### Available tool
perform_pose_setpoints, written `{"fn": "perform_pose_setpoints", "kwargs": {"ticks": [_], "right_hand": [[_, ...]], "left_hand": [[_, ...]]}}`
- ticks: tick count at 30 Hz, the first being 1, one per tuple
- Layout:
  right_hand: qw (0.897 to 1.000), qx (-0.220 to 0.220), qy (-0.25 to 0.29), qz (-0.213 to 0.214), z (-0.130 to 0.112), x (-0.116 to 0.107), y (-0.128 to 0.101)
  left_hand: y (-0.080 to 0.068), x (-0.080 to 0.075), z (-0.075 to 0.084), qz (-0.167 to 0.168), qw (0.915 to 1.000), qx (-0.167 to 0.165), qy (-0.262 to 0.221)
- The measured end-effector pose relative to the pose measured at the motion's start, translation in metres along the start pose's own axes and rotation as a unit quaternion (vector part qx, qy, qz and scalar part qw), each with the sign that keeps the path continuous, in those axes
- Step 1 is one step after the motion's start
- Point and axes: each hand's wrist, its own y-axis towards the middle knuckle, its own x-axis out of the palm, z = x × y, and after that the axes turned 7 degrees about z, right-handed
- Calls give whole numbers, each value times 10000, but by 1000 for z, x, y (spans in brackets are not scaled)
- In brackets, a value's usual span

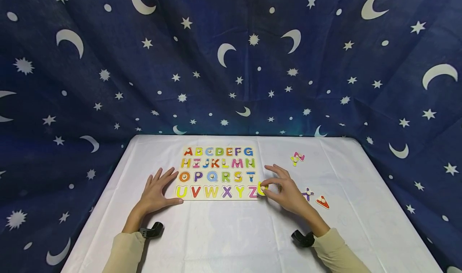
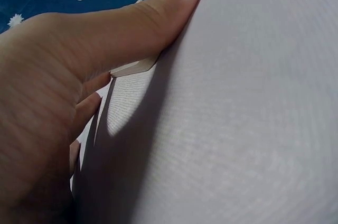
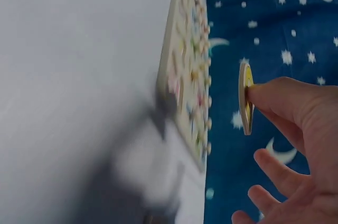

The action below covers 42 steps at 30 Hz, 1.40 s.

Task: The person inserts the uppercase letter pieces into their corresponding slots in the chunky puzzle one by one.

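Note:
A wooden alphabet board (image 1: 216, 182) lies on the table, with knobbed letters in its upper three rows. Its bottom row, U to Z, shows coloured letter shapes without knobs. My left hand (image 1: 156, 191) is spread at the board's left side, and its thumb (image 2: 150, 20) touches the near left corner. Between thumb and index finger, my right hand (image 1: 285, 190) pinches a yellow letter U piece (image 1: 261, 189) by its knob. In the right wrist view that piece (image 3: 245, 100) is held on edge, above the table and apart from the board.
Right of the board lie loose letter pieces: a pink one (image 1: 299, 156) touching a yellow Y (image 1: 294, 161), a purple X (image 1: 308, 194) and a red V (image 1: 323, 202). A white cloth covers the table (image 1: 223, 237). Behind it hangs a blue star-patterned curtain (image 1: 202, 64).

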Motion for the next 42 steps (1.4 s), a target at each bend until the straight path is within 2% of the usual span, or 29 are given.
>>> {"fn": "perform_pose_setpoints", "kwargs": {"ticks": [4, 10, 21, 29, 37, 42], "right_hand": [[9996, -177, 230, -54, -15, 19, 17], [9983, -220, 487, -250, -36, 44, 39], [9922, -497, 966, -605, -55, 102, 63], [9905, -575, 976, -786, -75, 140, 74], [9900, -698, 864, -869, -88, 165, 82], [9909, -821, 657, -845, -95, 180, 86]], "left_hand": [[0, -1, 1, -51, 10000, -35, -4], [0, -4, 2, -129, 9999, -105, -10], [0, -3, 2, -164, 9997, -155, -11], [1, -2, 1, -84, 9999, -73, -20], [2, -2, 0, -193, 9998, -71, 39], [2, -3, -1, -150, 9999, -33, 52]]}}
